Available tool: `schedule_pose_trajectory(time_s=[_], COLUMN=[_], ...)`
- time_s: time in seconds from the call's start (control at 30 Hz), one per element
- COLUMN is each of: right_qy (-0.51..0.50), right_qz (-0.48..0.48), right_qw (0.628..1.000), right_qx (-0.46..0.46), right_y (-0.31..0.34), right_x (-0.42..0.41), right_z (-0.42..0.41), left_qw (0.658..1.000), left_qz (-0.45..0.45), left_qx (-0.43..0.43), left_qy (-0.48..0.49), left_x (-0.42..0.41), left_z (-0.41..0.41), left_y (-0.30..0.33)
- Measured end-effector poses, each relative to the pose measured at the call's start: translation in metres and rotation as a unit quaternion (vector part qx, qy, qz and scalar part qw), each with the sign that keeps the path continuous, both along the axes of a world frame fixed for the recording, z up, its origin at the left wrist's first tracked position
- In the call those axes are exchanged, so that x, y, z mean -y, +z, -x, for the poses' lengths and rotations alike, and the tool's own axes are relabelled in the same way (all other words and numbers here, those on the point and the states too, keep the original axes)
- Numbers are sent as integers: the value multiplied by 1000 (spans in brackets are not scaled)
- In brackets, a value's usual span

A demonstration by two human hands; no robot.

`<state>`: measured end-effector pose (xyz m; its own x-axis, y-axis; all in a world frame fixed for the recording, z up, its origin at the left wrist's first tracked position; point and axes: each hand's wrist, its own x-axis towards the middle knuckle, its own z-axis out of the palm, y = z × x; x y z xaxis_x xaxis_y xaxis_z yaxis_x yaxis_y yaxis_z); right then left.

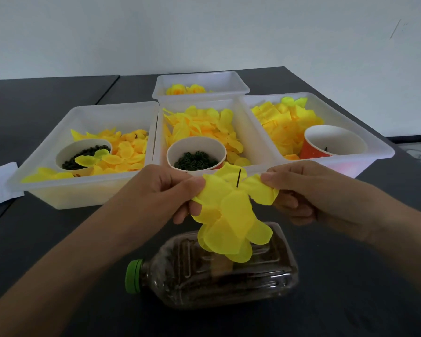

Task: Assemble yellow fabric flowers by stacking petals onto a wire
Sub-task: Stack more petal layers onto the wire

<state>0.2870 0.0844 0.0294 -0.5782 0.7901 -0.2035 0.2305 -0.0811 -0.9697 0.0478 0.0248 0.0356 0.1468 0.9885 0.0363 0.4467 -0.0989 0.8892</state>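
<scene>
Bottle, clear plastic, green cap [212, 271], lying sideways at bottom centre, seemingly anchoring thin dark wire [238, 177]. Left hand [165, 190] and right hand [309, 190] pinching opposite edges of yellow fabric petal layer [231, 215], probably stretching it flat, sliding down wire. Beyond, white plastic trays [29, 186] keeping loose petals within reach.

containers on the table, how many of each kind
White plastic bins: 4
Paper cups: 3
Plastic bottle, lying on its side: 1
Total: 8
</scene>
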Motion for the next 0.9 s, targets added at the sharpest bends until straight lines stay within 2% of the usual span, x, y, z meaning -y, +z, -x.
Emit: schedule_pose_trajectory(time_s=[0.27, 0.47, 0.67, 0.77, 0.83, 0.87, 0.9], right_qy=[6, 1, 23, 36, -23, -57, -88], right_qz=[-21, -168, -169, -180, -149, -158, -207], right_qw=[995, 967, 963, 957, 964, 959, 941], right_qx=[97, 193, 207, 225, 219, 229, 252], right_y=[-21, -29, -23, -9, 6, 13, 18], right_x=[9, 13, 11, -1, -27, -46, -71], right_z=[2, 6, 3, -2, -12, -17, -23], left_qw=[983, 962, 971, 970, 964, 960, 956], left_qz=[-63, -78, -70, -100, -139, -157, -171], left_qx=[-169, -256, -224, -211, -206, -204, -206], left_qy=[45, 59, 54, 73, 98, 110, 120], left_x=[15, 23, 21, 20, 18, 16, 14], left_z=[1, -4, -1, 8, 15, 18, 21], left_y=[-20, -37, -36, -36, -36, -35, -33])
